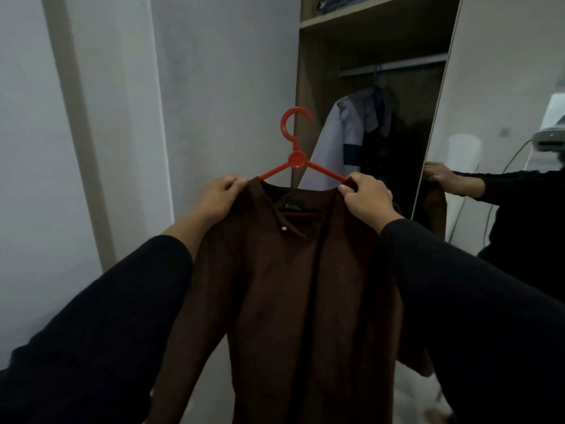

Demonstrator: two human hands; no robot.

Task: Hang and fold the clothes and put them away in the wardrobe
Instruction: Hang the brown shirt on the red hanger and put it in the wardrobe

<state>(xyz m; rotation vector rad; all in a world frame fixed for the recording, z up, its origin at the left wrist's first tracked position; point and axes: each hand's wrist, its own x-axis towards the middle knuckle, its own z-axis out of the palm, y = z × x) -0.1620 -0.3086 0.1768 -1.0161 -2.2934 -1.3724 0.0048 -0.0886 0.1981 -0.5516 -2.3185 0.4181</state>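
Observation:
A dark brown shirt hangs on a red plastic hanger, held up in front of me. My left hand grips the shirt's left shoulder over the hanger arm. My right hand pinches the right shoulder at the other hanger arm. The hanger's hook points up, free of any rail. Behind it stands the open wardrobe with a metal rail across its upper part.
A white garment with a dark band hangs from a blue hanger on the rail. A shelf runs above. A mirrored door at right reflects me. A pale wall fills the left.

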